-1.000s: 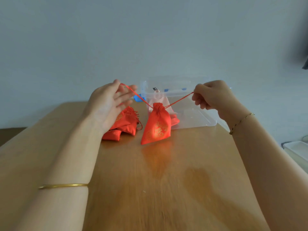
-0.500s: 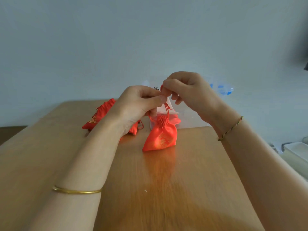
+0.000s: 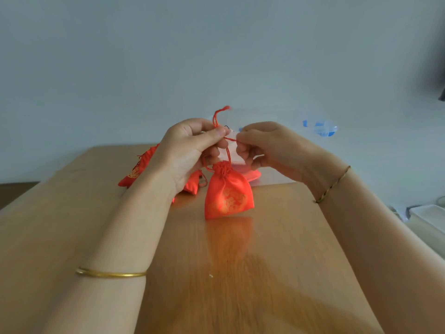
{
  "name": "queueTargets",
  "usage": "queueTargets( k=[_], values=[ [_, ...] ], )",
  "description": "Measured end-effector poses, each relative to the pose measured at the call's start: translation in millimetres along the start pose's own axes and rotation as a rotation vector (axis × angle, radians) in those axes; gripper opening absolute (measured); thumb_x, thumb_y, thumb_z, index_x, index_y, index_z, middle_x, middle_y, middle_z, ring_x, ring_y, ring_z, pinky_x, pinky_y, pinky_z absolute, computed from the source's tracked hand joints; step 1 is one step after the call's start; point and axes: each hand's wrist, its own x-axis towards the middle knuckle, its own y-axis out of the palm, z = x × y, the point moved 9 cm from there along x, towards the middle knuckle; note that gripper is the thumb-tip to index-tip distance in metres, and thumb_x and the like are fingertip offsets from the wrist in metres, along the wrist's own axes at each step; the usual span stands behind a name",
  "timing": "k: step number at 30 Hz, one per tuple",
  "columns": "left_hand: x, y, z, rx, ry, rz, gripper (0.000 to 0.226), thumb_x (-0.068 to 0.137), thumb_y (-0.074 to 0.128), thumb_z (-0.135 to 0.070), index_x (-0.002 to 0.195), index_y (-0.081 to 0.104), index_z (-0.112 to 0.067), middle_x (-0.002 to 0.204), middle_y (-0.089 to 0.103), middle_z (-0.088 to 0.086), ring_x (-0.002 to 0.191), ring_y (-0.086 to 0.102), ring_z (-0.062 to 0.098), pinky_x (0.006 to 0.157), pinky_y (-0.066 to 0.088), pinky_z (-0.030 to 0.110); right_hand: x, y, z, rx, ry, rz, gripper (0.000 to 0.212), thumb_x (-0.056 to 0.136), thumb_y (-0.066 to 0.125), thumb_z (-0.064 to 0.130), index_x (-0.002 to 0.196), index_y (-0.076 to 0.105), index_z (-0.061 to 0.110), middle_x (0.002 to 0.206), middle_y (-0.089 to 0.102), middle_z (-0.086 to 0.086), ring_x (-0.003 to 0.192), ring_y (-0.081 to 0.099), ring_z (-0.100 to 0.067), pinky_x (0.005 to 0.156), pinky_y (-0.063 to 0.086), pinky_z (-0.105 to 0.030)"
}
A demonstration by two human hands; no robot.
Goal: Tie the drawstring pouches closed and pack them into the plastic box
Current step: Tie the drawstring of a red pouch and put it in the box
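- My left hand: thumb and forefinger pinched tight on the thin red drawstring cord, loose end looping up above the knuckles.
- My right hand: fingertips nipped on the other run of the same cord, pulled taut between the hands; rest of the fingers curled in.
- Below them the small red satin pouch with gold print stands upright on the wooden table, neck already gathered shut. Knot looks half done, I judge; can't see it finished.
- Behind my left wrist, a heap of more red pouches on the table; can't tell tied or untied.
- Clear plastic box sits behind the hands, mostly hidden; something red shows inside it, likely pouches already packed.
- Left to do: finish this knot, box it, then work through the heap.
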Motion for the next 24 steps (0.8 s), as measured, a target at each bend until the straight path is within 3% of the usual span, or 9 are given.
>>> queueTargets(
  k=[5,9,11,13,17,21,24],
  values=[
    [1,-3,6,-0.041,-0.041,-0.018,0.012,0.085,0.058,-0.002,0.078,0.063,-0.009,0.075,0.063,0.008,0.055,0.057,0.007,0.049,0.046,0.018,-12,10,-2,-0.192,0.047,0.236,0.031,0.093,0.047,0.017,0.065,0.058,0.011,0.068,0.058,-0.007,0.061,0.052,-0.015,0.056,0.042,-0.022],
    [-1,3,3,0.004,-0.028,0.058,0.020,0.084,0.056,0.006,0.080,0.064,-0.011,0.072,0.066,0.005,0.055,0.058,0.006,0.051,0.047,0.016,-1,-12,-4,-0.177,0.033,-0.033,0.032,0.098,0.039,0.023,0.076,0.059,0.012,0.081,0.061,-0.006,0.079,0.055,-0.020,0.067,0.044,-0.030],
    [-2,9,-3,0.084,0.040,0.109,0.022,0.085,0.055,0.008,0.085,0.064,-0.013,0.074,0.064,0.005,0.058,0.058,0.005,0.055,0.048,0.015,4,-8,-5,-0.024,-0.006,-0.073,0.026,0.098,0.038,0.017,0.081,0.058,0.014,0.082,0.062,-0.005,0.080,0.058,-0.020,0.070,0.046,-0.028],
    [-3,12,-12,0.236,0.164,0.105,0.026,0.085,0.056,0.007,0.088,0.063,-0.018,0.075,0.061,0.001,0.062,0.056,0.003,0.059,0.047,0.014,7,9,-11,0.127,-0.002,0.008,0.024,0.098,0.038,0.013,0.083,0.057,0.014,0.082,0.063,-0.006,0.077,0.059,-0.019,0.066,0.048,-0.024],
    [-8,13,-33,0.658,0.479,-0.044,0.031,0.082,0.059,0.001,0.094,0.065,-0.027,0.078,0.057,-0.014,0.070,0.052,-0.002,0.067,0.042,0.011,6,25,-26,0.286,0.115,0.147,0.014,0.094,0.044,0.013,0.092,0.059,0.012,0.088,0.060,-0.009,0.074,0.057,-0.018,0.069,0.046,-0.027],
    [-18,14,-42,0.765,0.666,-0.145,0.033,0.079,0.060,-0.003,0.104,0.069,-0.023,0.077,0.054,-0.028,0.078,0.048,-0.014,0.075,0.035,0.003,2,34,-32,0.439,0.183,0.240,0.014,0.093,0.047,0.019,0.088,0.059,0.015,0.082,0.060,-0.002,0.065,0.058,-0.011,0.063,0.049,-0.025],
    [-18,10,-42,0.741,0.677,-0.195,0.034,0.077,0.059,-0.005,0.106,0.068,-0.023,0.077,0.054,-0.028,0.076,0.049,-0.012,0.077,0.038,0.007,4,33,-31,0.465,0.168,0.216,0.014,0.094,0.046,0.017,0.091,0.058,0.013,0.083,0.061,-0.003,0.062,0.060,-0.009,0.055,0.048,-0.019]
  ],
)
